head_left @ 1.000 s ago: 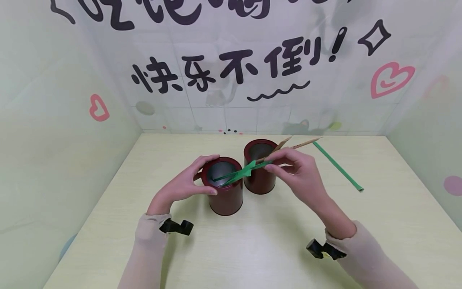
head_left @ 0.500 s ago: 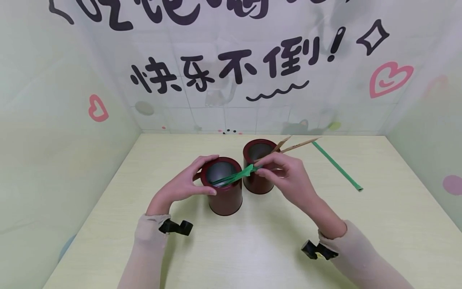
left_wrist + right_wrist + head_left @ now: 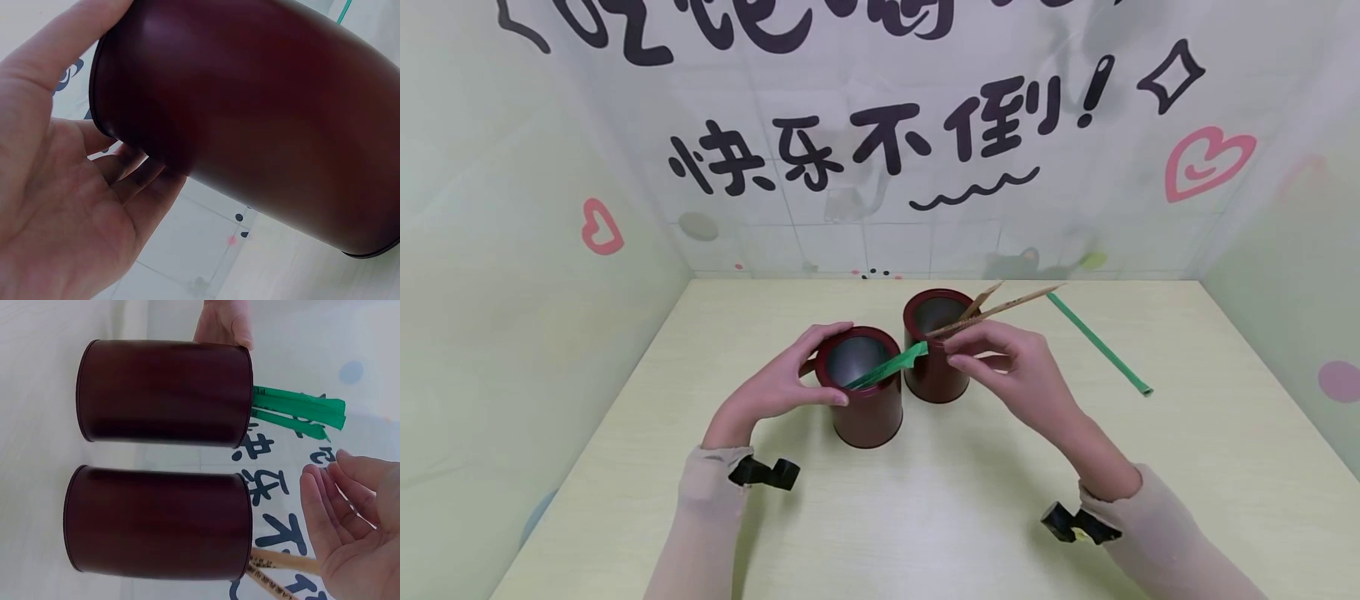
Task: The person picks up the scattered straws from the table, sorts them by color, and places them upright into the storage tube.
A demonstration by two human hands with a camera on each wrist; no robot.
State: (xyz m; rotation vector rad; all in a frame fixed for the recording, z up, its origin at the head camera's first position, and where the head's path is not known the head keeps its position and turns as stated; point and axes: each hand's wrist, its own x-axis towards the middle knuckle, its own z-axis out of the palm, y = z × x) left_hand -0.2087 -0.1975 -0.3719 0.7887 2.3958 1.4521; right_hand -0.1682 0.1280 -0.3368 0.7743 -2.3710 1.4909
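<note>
Two dark red cylindrical canisters stand side by side. My left hand (image 3: 782, 383) grips the nearer left canister (image 3: 868, 421) at its rim, thumb in front and fingers behind. Out of its mouth lean slim green wrapped sticks (image 3: 891, 367), their loose wrapper ends pointing right; the right wrist view shows print on these green wrappers (image 3: 300, 406). My right hand (image 3: 1018, 358) is just right of those ends, fingers loosely bent with nothing between them. Behind it, slim brown sticks (image 3: 1018, 300) slant out of the right canister (image 3: 932, 379). The lower ends inside the canisters are hidden.
One more green wrapped stick (image 3: 1101, 343) lies slantwise on the pale wooden table (image 3: 970, 517) at the right. A white printed sheet (image 3: 880, 242) hangs behind, with similar walls at both sides.
My right hand moved left with the green sticks, lowered them into the left canister, let go and drew back a little to the right. My left hand kept its grip.
</note>
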